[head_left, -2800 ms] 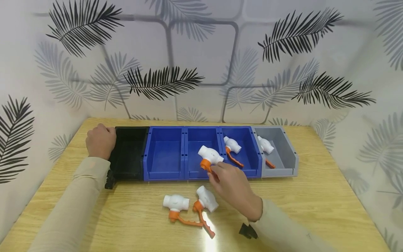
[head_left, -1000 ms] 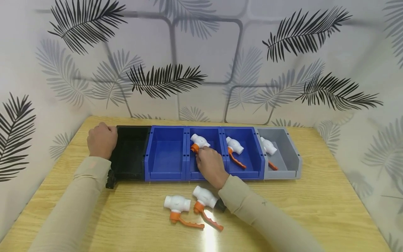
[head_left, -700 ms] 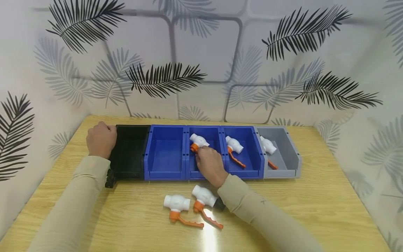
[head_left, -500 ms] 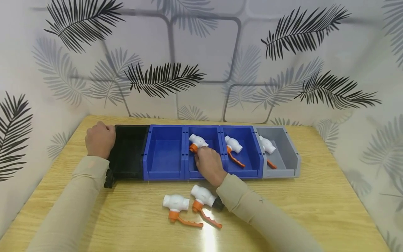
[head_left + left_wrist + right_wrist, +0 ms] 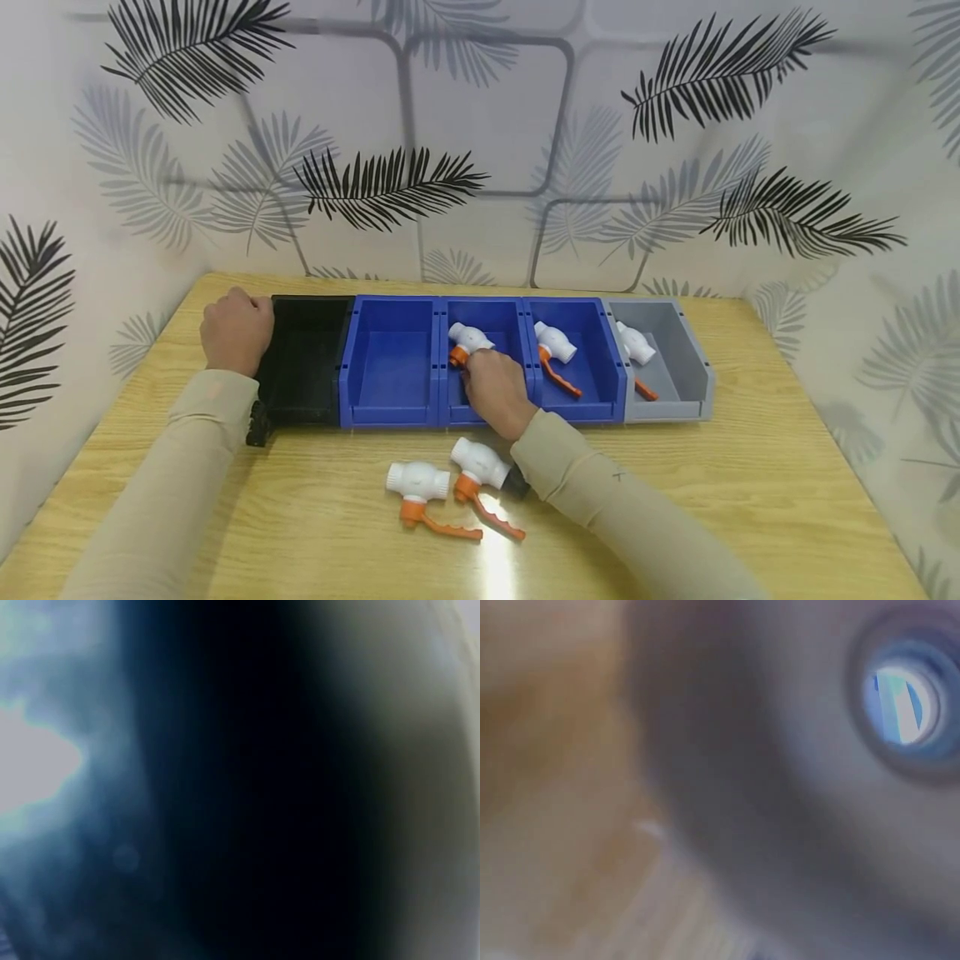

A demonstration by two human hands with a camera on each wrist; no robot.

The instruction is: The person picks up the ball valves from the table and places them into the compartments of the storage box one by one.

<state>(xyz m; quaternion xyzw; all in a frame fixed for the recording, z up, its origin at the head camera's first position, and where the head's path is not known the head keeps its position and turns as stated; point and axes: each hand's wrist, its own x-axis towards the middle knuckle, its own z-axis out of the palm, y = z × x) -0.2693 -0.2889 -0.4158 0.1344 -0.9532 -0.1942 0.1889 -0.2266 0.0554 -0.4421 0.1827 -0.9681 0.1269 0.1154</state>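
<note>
White valve (image 5: 474, 337) in the middle blue bin (image 5: 491, 308), likely light, hard and smooth, is held in the right hand (image 5: 497, 387) by its orange handle (image 5: 458, 357), likely a good spot, but whether the black bin (image 5: 307, 358) is gripped by the left hand (image 5: 237, 330) can't be told.

Valves (image 5: 417, 481) are white and orange, bins (image 5: 395, 367) black, blue and grey, the pale wall (image 5: 487, 117) leaf-patterned.
</note>
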